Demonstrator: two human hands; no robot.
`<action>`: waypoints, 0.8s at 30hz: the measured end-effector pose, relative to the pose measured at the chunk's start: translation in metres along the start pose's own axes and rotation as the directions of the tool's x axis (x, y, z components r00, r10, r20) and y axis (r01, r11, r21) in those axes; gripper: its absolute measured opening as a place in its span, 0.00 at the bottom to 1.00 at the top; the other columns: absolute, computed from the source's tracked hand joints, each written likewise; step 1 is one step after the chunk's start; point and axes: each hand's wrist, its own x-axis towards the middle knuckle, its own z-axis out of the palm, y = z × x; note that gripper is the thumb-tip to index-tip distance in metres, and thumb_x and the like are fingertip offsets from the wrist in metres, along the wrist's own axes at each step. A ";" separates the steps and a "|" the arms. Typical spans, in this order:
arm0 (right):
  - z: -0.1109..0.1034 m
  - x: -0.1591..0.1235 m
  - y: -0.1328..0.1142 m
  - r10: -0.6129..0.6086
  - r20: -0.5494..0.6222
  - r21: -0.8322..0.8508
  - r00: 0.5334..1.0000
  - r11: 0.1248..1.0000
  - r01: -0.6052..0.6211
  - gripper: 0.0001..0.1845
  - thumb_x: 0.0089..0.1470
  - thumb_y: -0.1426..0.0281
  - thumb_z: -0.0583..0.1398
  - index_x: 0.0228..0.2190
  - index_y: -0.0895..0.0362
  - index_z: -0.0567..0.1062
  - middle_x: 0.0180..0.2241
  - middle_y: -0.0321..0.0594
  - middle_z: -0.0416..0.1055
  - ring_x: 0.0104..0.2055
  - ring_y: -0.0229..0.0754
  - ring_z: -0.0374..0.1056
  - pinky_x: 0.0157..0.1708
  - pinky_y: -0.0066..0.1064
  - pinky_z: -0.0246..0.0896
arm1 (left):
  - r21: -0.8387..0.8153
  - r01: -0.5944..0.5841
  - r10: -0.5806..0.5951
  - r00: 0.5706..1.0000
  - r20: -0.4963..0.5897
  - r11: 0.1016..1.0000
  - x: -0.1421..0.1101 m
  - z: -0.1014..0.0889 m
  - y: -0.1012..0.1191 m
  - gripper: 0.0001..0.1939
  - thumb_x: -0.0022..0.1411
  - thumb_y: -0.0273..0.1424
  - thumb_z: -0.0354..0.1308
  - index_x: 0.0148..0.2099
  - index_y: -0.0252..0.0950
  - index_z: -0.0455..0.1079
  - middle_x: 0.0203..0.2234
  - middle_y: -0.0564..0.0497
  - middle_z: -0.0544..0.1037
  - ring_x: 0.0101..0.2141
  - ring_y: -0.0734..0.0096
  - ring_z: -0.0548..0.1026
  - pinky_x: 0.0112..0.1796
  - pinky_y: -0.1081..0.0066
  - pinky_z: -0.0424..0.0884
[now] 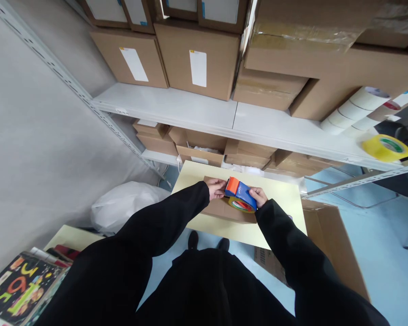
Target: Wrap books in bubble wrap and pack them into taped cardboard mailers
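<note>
My right hand [258,196] is wrapped round the rear of a blue and orange tape dispenser [244,194], which is loaded with a roll of tape [240,206]. The dispenser is over a brown cardboard box [219,210] on a small pale yellow table [290,203]. My left hand [216,188] is at the dispenser's toothed front end, above the box's left part. Its fingers are pressed together; what they pinch, if anything, is too small to make out. My hands and the dispenser hide part of the box's top.
Behind the table rises a metal shelf [204,111] stacked with cardboard boxes [197,59]. White tape rolls [355,111] and a yellow tape roll [381,147] lie on its right. An open carton [333,240] stands right of the table; a white plastic bag [125,206] and books [23,285] are left.
</note>
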 end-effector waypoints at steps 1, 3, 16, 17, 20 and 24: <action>0.000 0.000 0.000 0.000 0.002 0.000 1.000 1.000 0.000 0.24 0.34 0.49 0.62 0.15 0.58 0.69 0.13 0.33 0.61 0.15 0.33 0.53 0.15 0.26 0.46 | -0.016 -0.001 0.001 1.000 0.007 1.000 0.000 -0.002 0.000 0.10 0.52 0.35 0.60 0.34 0.36 0.66 0.25 0.53 0.74 0.25 0.78 0.74 0.30 0.75 0.66; -0.001 0.001 0.000 0.005 0.014 -0.009 1.000 1.000 -0.005 0.23 0.34 0.49 0.62 0.16 0.58 0.70 0.13 0.34 0.62 0.16 0.33 0.53 0.16 0.26 0.46 | -0.047 0.042 -0.040 0.998 0.048 0.998 -0.001 -0.006 0.003 0.11 0.54 0.38 0.58 0.36 0.36 0.67 0.28 0.52 0.75 0.27 0.75 0.74 0.29 0.74 0.66; 0.004 0.004 -0.014 0.003 0.099 -0.211 0.995 0.977 0.019 0.24 0.38 0.49 0.60 0.16 0.59 0.68 0.13 0.32 0.59 0.16 0.32 0.52 0.16 0.26 0.46 | 0.419 0.000 0.065 0.988 -0.142 0.908 -0.005 -0.011 0.014 0.07 0.56 0.28 0.55 0.38 0.32 0.66 0.26 0.49 0.75 0.20 0.73 0.75 0.23 0.75 0.66; 0.005 0.005 -0.015 0.008 0.101 -0.237 0.995 0.971 0.016 0.24 0.38 0.49 0.60 0.16 0.59 0.68 0.13 0.32 0.60 0.17 0.32 0.53 0.17 0.26 0.47 | 0.440 -0.004 0.079 0.985 -0.151 0.898 -0.005 -0.013 0.013 0.07 0.56 0.28 0.55 0.39 0.32 0.66 0.27 0.49 0.76 0.20 0.74 0.74 0.23 0.75 0.67; 0.011 0.007 -0.022 0.022 0.101 -0.327 0.995 0.945 0.013 0.24 0.39 0.49 0.60 0.16 0.59 0.68 0.14 0.32 0.60 0.17 0.32 0.53 0.17 0.25 0.48 | 0.441 0.016 0.065 0.983 -0.169 0.898 -0.005 -0.020 0.012 0.08 0.56 0.27 0.55 0.40 0.31 0.66 0.30 0.46 0.76 0.19 0.75 0.74 0.24 0.75 0.69; 0.010 0.008 -0.028 0.065 0.120 -0.424 0.991 0.905 -0.008 0.25 0.39 0.49 0.59 0.16 0.59 0.68 0.13 0.32 0.60 0.17 0.32 0.53 0.18 0.25 0.49 | 0.381 0.070 0.024 0.971 -0.236 0.922 -0.005 -0.040 0.013 0.09 0.54 0.29 0.58 0.38 0.31 0.67 0.28 0.46 0.77 0.22 0.73 0.75 0.25 0.76 0.70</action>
